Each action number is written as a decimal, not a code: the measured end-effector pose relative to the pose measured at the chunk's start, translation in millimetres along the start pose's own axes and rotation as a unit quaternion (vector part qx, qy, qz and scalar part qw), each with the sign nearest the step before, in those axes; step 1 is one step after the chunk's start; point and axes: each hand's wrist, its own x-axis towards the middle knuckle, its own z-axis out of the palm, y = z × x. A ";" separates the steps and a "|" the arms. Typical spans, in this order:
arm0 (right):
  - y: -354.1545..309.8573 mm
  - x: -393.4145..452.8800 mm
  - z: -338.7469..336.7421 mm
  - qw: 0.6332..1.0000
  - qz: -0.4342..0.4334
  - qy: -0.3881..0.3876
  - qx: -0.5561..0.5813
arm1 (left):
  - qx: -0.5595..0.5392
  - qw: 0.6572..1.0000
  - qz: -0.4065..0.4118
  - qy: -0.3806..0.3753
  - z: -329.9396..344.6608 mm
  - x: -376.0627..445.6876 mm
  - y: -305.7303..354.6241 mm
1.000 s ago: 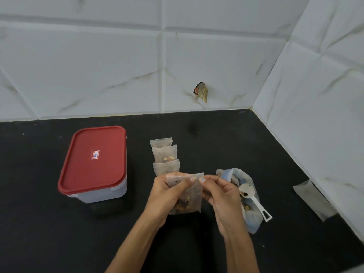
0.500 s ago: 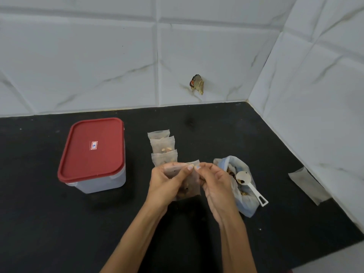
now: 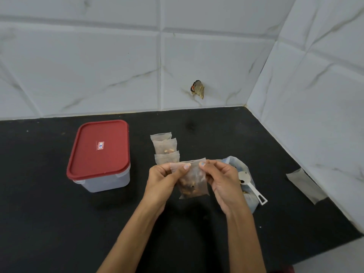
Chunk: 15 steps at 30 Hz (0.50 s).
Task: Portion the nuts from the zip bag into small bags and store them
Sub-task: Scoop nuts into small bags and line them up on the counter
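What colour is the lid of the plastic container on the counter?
Red, with a small white label; the lid shows best in the head view.

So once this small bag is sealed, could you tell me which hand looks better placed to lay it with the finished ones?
Probably the left hand: it already pinches the small bag, and the row of filled bags lies just beyond it.

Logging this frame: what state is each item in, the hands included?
Small bag: held upright above the counter, nuts in its lower part.
Left hand: pinches the bag's top edge.
Right hand: pinches the bag's top edge.
Three filled bags: lying overlapped in a row.
Zip bag: open, lying down.
White scoop: resting in the zip bag.
Red-lidded container: lid on.
Empty bag: flat by the right wall.
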 end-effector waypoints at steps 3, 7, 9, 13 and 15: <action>4.4 -4.8 2.0 1.000 -0.006 0.021 0.019 | 0.019 1.000 -0.002 0.013 0.1 1.6 -2.1; 13.4 -9.7 5.0 0.998 -0.013 0.055 0.009 | 0.052 0.999 -0.013 -0.001 -10.3 0.9 -6.6; 19.2 -10.4 4.6 0.997 -0.010 0.076 0.003 | 0.055 0.998 -0.021 -0.017 -15.0 -1.0 -9.3; 33.6 -8.4 6.0 0.994 0.004 0.104 -0.020 | 0.052 0.998 -0.020 0.000 -22.3 -3.4 -17.8; 40.8 -4.6 8.2 0.992 0.016 0.119 -0.039 | 0.039 0.998 -0.022 0.037 -24.6 -1.8 -23.1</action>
